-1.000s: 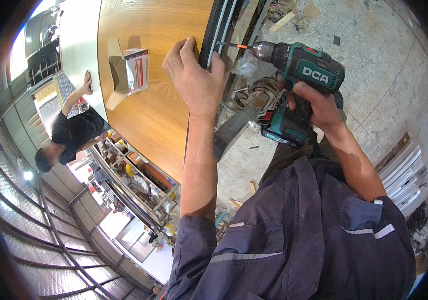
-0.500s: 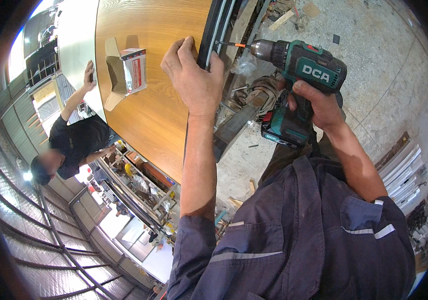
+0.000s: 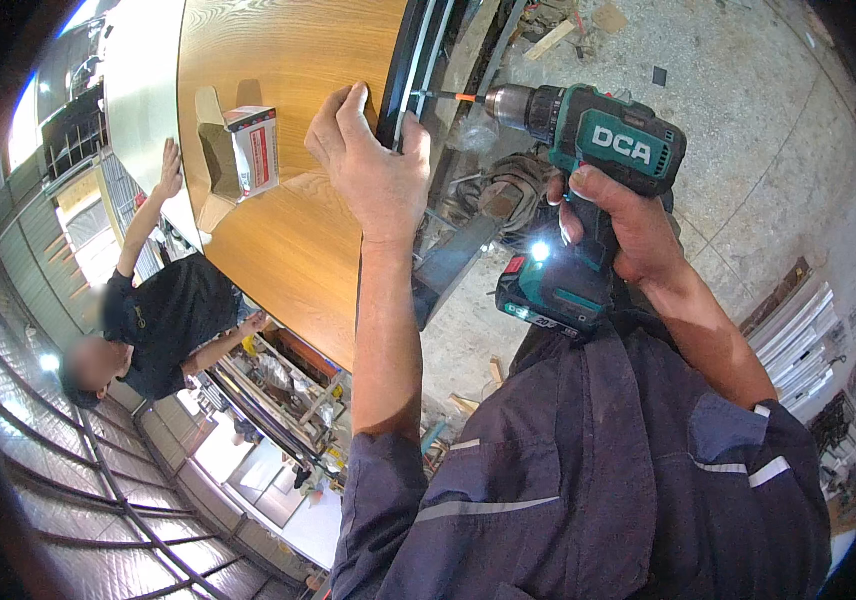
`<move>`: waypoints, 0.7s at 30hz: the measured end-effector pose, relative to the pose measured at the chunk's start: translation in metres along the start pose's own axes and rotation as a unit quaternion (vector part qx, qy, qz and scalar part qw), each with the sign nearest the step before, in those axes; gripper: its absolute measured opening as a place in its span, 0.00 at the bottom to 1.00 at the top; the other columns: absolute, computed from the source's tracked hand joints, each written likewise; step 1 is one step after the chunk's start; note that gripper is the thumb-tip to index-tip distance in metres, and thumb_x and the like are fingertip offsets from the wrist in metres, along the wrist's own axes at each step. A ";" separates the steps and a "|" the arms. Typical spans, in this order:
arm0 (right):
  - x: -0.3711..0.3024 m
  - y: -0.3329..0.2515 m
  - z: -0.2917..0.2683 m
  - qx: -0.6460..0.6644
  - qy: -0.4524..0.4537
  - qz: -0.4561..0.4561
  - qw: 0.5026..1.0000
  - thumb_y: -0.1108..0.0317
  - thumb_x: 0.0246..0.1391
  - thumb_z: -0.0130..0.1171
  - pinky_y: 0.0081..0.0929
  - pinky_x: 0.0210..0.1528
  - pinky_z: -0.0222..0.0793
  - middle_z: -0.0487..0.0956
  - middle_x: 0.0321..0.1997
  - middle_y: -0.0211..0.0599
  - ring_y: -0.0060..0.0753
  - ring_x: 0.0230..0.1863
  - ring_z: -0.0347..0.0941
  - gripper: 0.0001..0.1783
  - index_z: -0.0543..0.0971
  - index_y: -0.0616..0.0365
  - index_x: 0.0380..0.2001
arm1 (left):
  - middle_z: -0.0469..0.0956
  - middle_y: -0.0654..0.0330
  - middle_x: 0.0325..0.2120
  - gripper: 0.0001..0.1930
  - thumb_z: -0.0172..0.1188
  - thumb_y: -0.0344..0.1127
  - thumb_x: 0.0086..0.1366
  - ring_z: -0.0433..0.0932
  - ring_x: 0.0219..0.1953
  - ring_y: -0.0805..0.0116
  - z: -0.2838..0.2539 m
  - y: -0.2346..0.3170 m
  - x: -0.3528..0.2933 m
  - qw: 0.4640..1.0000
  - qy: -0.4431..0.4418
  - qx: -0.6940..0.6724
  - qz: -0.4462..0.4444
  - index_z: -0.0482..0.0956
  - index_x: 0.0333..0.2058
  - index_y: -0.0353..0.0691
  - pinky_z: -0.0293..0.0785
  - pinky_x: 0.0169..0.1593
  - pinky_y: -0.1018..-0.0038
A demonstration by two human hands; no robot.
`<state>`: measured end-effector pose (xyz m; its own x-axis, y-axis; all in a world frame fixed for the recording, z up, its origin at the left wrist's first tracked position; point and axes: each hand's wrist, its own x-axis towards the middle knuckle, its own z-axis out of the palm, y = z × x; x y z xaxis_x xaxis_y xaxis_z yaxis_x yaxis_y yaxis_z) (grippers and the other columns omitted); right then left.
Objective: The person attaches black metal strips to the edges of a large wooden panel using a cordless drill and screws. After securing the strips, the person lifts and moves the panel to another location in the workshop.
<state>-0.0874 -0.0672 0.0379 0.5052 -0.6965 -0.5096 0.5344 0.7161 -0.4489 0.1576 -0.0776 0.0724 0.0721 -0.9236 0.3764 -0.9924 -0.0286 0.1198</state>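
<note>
The right hand [image 3: 643, 225] is wrapped around the handle of a green-and-black cordless drill [image 3: 598, 140], thumb laid along its side, with a small white lamp [image 3: 540, 250] lit near the foot of the tool. The drill lies level to the right of an orange-brown wood-grain tabletop [image 3: 283, 240], and its slim dark bit with an orange band [image 3: 465, 98] points left at the long black edging [image 3: 403, 70] of that tabletop. The left hand [image 3: 378, 185] straddles this edging, bent fingers on the wood-grain side and thumb on the drill side, just below the bit; the spot is small and partly covered, so I cannot tell whether the bit tip touches or whether the fingers grip anything. On the tabletop to the left stands an open cardboard box with white-and-red printed sides [image 3: 256, 160], flaps spread. Farther left, a co-worker in a dark short-sleeved shirt [image 3: 183, 310] rests a hand [image 3: 168, 170] on a pale smooth panel [image 3: 143, 90]. A grey metal beam [image 3: 448, 265] lies below the drill, and a short pale wooden stick [image 3: 550, 40] is on the speckled concrete floor [image 3: 718, 120].
</note>
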 end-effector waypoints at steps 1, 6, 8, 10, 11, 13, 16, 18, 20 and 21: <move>-0.001 -0.001 0.000 -0.005 0.002 0.003 1.000 0.70 0.60 0.58 0.25 0.23 0.71 0.80 0.33 0.42 0.26 0.22 0.73 0.11 0.76 0.62 0.44 | 0.69 0.46 0.50 0.28 0.68 0.29 0.51 0.65 0.54 0.46 -0.002 0.000 -0.001 1.000 0.003 -0.007 0.000 0.72 0.52 0.33 0.64 0.57 0.56; 0.001 -0.003 -0.012 -0.004 0.003 -0.005 1.000 0.70 0.60 0.58 0.24 0.23 0.71 0.80 0.33 0.42 0.26 0.21 0.73 0.10 0.76 0.62 0.43 | 0.76 0.48 0.44 0.18 0.63 0.32 0.62 0.74 0.47 0.56 -0.020 0.042 -0.003 0.963 0.001 -0.210 -0.171 0.74 0.49 0.31 0.71 0.52 0.63; -0.001 -0.002 -0.014 -0.002 0.004 0.003 1.000 0.70 0.60 0.58 0.24 0.23 0.71 0.81 0.33 0.41 0.26 0.21 0.73 0.10 0.76 0.62 0.43 | 0.79 0.49 0.41 0.16 0.59 0.33 0.68 0.79 0.43 0.61 -0.025 0.077 -0.013 0.836 -0.020 -0.405 -0.370 0.74 0.49 0.29 0.75 0.50 0.66; -0.003 -0.002 -0.018 0.007 -0.004 0.001 1.000 0.70 0.60 0.58 0.24 0.23 0.71 0.81 0.33 0.41 0.26 0.21 0.73 0.10 0.76 0.62 0.43 | 0.79 0.49 0.42 0.18 0.51 0.40 0.74 0.79 0.43 0.61 -0.006 0.080 -0.021 0.688 -0.067 -0.541 -0.479 0.73 0.50 0.28 0.76 0.49 0.65; -0.004 -0.003 -0.019 0.013 -0.009 0.002 1.000 0.70 0.60 0.58 0.24 0.23 0.71 0.81 0.33 0.41 0.26 0.21 0.73 0.10 0.76 0.62 0.43 | 0.79 0.48 0.43 0.18 0.48 0.41 0.75 0.78 0.45 0.60 0.005 0.080 -0.022 0.631 -0.048 -0.599 -0.490 0.72 0.50 0.29 0.76 0.50 0.65; -0.005 -0.003 -0.020 0.012 -0.014 0.011 1.000 0.70 0.60 0.58 0.24 0.24 0.72 0.81 0.34 0.41 0.26 0.21 0.73 0.10 0.76 0.62 0.44 | 0.77 0.48 0.44 0.19 0.45 0.42 0.77 0.77 0.47 0.58 0.027 0.070 -0.021 0.548 0.000 -0.680 -0.486 0.70 0.51 0.29 0.76 0.51 0.64; -0.005 -0.003 -0.019 0.005 -0.008 0.015 1.000 0.70 0.60 0.58 0.24 0.24 0.72 0.81 0.34 0.40 0.25 0.22 0.74 0.10 0.76 0.61 0.44 | 0.74 0.48 0.47 0.19 0.43 0.42 0.77 0.76 0.48 0.56 0.041 0.059 -0.015 0.494 0.064 -0.752 -0.432 0.68 0.52 0.29 0.75 0.53 0.63; -0.005 -0.004 -0.022 0.003 -0.011 0.015 1.000 0.70 0.59 0.59 0.23 0.25 0.72 0.81 0.34 0.41 0.26 0.22 0.74 0.11 0.76 0.60 0.45 | 0.75 0.48 0.47 0.18 0.44 0.41 0.77 0.76 0.48 0.56 0.046 0.058 -0.009 0.479 0.071 -0.759 -0.435 0.69 0.52 0.29 0.76 0.53 0.63; -0.004 -0.005 -0.026 0.006 -0.026 0.015 1.000 0.71 0.58 0.59 0.23 0.27 0.72 0.80 0.35 0.42 0.26 0.24 0.73 0.13 0.75 0.59 0.46 | 0.75 0.48 0.47 0.17 0.46 0.38 0.76 0.77 0.48 0.56 0.054 0.057 -0.009 0.492 0.085 -0.736 -0.458 0.69 0.53 0.28 0.78 0.51 0.63; -0.004 -0.003 -0.028 0.008 -0.030 0.011 0.999 0.71 0.58 0.59 0.23 0.27 0.72 0.80 0.35 0.41 0.26 0.24 0.74 0.13 0.75 0.59 0.46 | 0.75 0.48 0.47 0.17 0.47 0.37 0.76 0.77 0.48 0.56 0.058 0.057 -0.009 0.498 0.093 -0.724 -0.468 0.69 0.53 0.28 0.78 0.50 0.64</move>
<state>-0.1098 -0.0655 0.0210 0.5567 -0.6828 -0.4731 0.5339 0.7304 -0.4260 0.0951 -0.0924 0.0227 0.5771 -0.7092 -0.4049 0.5871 0.0156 0.8094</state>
